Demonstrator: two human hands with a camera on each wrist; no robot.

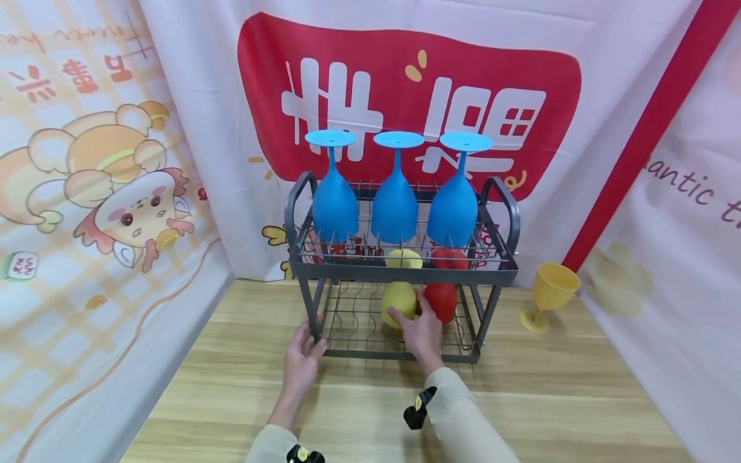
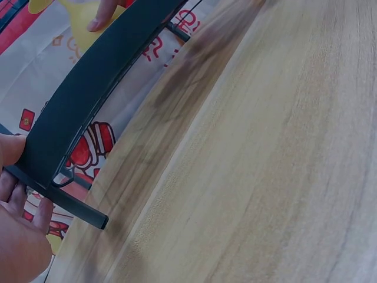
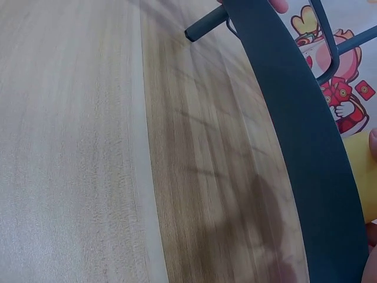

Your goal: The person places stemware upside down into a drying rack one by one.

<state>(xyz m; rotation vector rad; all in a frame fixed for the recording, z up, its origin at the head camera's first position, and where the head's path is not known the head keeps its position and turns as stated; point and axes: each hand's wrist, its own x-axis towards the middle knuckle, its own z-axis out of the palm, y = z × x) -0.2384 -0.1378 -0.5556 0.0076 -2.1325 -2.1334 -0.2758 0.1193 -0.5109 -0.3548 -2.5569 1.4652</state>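
Observation:
A dark two-tier dish rack [image 1: 405, 273] stands on the wooden table. My left hand [image 1: 302, 355] grips its lower left front corner, thumb in front and fingers behind; the left wrist view shows this thumb on the rack's dark front bar [image 2: 88, 88]. On the lower tier, my right hand [image 1: 424, 331] holds the bowl of an upside-down yellow goblet [image 1: 398, 302] between thumb and fingers. Just right of it is a red goblet [image 1: 442, 302], also upside down. The right wrist view catches only a little of the yellow goblet [image 3: 362, 171] behind the bar.
Three blue goblets [image 1: 395, 209] stand upside down in a row on the upper tier. Another yellow goblet [image 1: 554, 286] is upright on the table [image 1: 556, 386] to the right of the rack. Printed cloths [image 1: 197, 96] hang behind and at both sides.

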